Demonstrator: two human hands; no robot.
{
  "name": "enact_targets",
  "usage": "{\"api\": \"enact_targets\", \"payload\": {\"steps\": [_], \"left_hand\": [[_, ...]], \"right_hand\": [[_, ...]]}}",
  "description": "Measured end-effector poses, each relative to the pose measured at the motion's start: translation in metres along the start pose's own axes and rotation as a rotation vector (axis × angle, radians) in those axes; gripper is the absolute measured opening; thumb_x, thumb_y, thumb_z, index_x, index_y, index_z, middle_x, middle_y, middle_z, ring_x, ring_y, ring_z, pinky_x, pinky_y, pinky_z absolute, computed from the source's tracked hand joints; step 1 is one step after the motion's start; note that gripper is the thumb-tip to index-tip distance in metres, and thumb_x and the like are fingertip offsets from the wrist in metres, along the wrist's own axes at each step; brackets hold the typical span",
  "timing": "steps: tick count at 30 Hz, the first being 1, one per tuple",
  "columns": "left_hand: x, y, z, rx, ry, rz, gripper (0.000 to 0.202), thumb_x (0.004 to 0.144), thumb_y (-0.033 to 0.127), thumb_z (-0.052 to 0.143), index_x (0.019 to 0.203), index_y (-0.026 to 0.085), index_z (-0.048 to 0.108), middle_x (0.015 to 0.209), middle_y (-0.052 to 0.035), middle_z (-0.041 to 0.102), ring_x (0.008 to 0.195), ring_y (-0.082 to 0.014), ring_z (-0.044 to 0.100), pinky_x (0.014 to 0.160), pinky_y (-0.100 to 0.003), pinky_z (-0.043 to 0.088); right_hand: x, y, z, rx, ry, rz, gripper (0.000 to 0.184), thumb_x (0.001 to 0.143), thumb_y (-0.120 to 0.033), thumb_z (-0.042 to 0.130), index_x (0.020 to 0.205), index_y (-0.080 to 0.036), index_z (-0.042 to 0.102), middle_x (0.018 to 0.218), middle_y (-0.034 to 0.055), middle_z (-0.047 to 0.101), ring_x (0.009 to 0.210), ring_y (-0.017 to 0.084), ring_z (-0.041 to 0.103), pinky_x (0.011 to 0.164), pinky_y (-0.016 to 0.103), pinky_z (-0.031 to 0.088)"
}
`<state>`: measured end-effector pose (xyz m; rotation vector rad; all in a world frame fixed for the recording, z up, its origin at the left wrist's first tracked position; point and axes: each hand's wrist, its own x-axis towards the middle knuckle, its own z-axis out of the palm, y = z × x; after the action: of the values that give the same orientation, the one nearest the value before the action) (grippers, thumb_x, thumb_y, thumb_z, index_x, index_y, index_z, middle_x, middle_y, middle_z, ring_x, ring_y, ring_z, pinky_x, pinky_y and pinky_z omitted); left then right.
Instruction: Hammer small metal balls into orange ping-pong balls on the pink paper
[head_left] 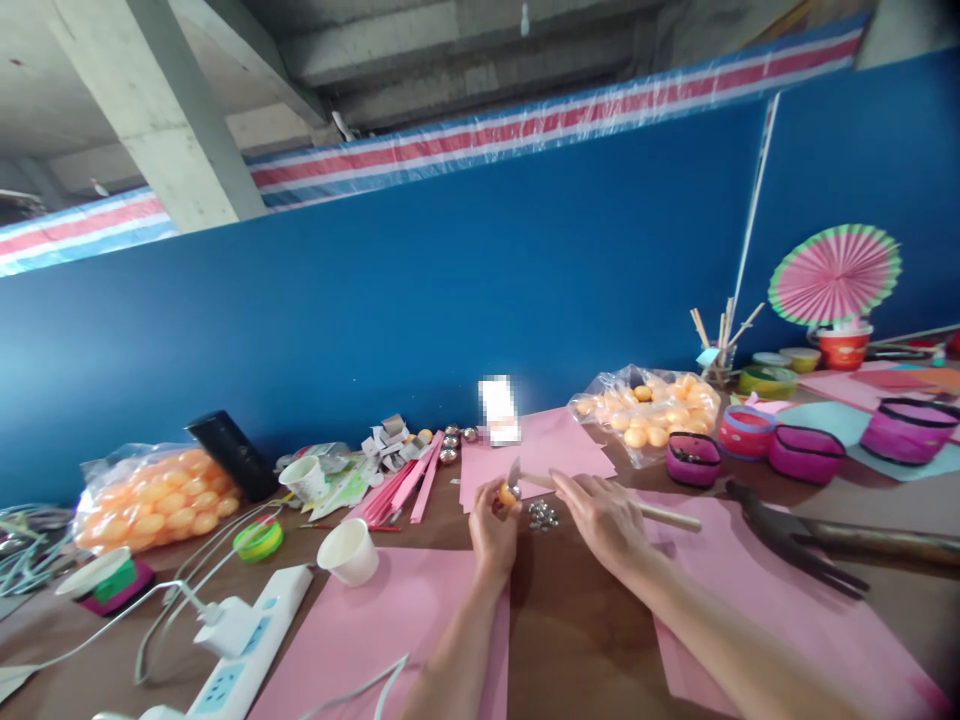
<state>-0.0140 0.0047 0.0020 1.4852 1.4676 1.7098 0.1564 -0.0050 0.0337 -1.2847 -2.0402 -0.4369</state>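
Observation:
My left hand (495, 520) is closed around a small orange ball (508, 493) with a bit of silver metal sticking up from it. My right hand (600, 512) lies over a wooden stick (671, 517) on the brown table, fingers stretched toward the ball. A small heap of silver pins (541, 514) lies between the two hands. Pink paper sheets (540, 450) lie under and around both hands.
Bags of orange balls lie at the left (150, 495) and back right (649, 405). A white paper cup (350, 552), a power strip (240, 655), pink pouches (806, 452), a pink paper fan (834, 275) and a hammer (810, 540) are on the table.

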Motion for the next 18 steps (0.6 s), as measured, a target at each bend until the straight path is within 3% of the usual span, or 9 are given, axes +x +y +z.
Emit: {"api": "enact_targets", "payload": {"steps": [5,11,18], "left_hand": [[0.0000,0.0016,-0.0004,-0.030,-0.005,-0.014,0.037,0.060,0.009,0.061,0.095,0.020,0.062,0.098,-0.0057,0.058,0.085,-0.0172,0.059,0.076,-0.029,0.048],[0.0021,-0.0015,-0.0007,-0.032,0.045,-0.133,0.039,0.059,0.021,0.067,0.097,0.018,0.062,0.093,-0.0067,0.063,0.072,-0.0157,0.061,0.069,-0.027,0.048],[0.0027,0.0012,0.0014,-0.147,0.046,-0.231,0.039,0.058,0.024,0.069,0.096,0.014,0.062,0.084,-0.0067,0.067,0.074,-0.0168,0.063,0.070,-0.027,0.048]], "right_hand": [[0.0003,0.0006,0.0001,0.006,0.003,0.017,0.029,0.088,-0.029,0.040,0.114,-0.028,0.052,0.075,0.0012,0.061,0.070,0.012,0.054,0.063,0.024,0.031],[0.0003,0.0013,-0.0014,0.022,0.032,0.006,0.030,0.088,-0.027,0.040,0.116,-0.025,0.051,0.077,0.0027,0.062,0.072,0.013,0.054,0.065,0.024,0.032],[0.0004,0.0011,-0.0017,0.014,0.031,-0.006,0.029,0.088,-0.027,0.040,0.114,-0.026,0.052,0.076,0.0022,0.062,0.069,0.012,0.054,0.062,0.023,0.031]]}}
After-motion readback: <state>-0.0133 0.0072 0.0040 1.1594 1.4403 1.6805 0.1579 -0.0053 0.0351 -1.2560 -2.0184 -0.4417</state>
